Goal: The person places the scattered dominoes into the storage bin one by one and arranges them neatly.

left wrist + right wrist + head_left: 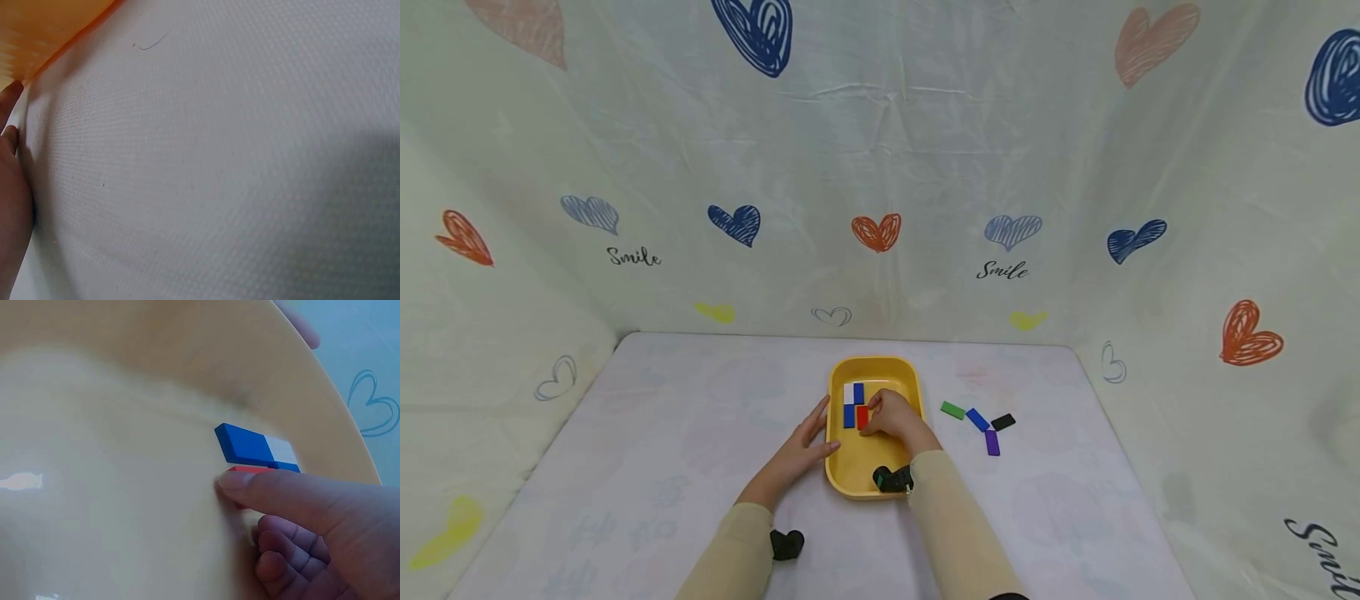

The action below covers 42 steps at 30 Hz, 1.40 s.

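A yellow tray (857, 475) stands on the table. Inside it, near the left side, a white block (848, 394) and a blue block (858, 393) lie side by side. Below the white one is another blue block (849, 416), with a red block (862, 418) beside it. My right hand (897, 418) reaches into the tray and pinches the red block at its ends between thumb (237, 481) and index finger; the right wrist view hides the far end. My left hand (797, 454) touches the tray's left side with fairly straight fingers, its thumb at the rim.
Right of the tray, a green block (952, 410), a blue block (977, 419), a black block (1003, 422) and a purple block (992, 442) lie on the white table (700, 417). A heart-patterned curtain (925, 167) surrounds the table's back and sides.
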{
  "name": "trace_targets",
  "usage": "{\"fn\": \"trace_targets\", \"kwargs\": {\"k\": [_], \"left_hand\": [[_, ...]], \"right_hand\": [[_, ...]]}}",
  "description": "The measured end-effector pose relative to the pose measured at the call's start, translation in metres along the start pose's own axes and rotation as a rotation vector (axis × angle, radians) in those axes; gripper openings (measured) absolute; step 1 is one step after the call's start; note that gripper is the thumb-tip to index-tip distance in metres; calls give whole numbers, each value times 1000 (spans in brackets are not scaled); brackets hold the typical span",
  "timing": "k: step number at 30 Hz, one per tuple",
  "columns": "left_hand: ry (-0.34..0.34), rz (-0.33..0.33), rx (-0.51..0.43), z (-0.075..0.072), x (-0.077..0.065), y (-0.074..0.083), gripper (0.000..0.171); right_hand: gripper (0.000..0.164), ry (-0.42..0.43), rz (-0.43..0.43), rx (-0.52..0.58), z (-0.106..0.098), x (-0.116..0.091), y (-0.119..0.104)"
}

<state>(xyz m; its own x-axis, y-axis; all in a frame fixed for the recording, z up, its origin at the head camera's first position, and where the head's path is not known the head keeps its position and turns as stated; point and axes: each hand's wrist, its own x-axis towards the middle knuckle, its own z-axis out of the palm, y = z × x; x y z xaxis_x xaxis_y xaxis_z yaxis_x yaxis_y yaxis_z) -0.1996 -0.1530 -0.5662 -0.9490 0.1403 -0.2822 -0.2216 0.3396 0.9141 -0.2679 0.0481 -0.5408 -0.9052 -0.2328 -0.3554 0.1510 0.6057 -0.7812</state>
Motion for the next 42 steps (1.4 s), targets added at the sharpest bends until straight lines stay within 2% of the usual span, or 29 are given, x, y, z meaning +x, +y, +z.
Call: {"fn": "trace_targets", "kwargs": {"k": [21, 29, 42], "left_hand": [[-10, 11, -19, -2, -1, 2, 85], [-11, 29, -6, -2, -1, 0, 84], [0, 22, -5, -1, 0, 0, 84]], "right_hand": [[36, 14, 7, -67, 3, 8, 0], [36, 12, -12, -64, 4, 6, 0], [35, 8, -6, -54, 3, 6, 1]]}}
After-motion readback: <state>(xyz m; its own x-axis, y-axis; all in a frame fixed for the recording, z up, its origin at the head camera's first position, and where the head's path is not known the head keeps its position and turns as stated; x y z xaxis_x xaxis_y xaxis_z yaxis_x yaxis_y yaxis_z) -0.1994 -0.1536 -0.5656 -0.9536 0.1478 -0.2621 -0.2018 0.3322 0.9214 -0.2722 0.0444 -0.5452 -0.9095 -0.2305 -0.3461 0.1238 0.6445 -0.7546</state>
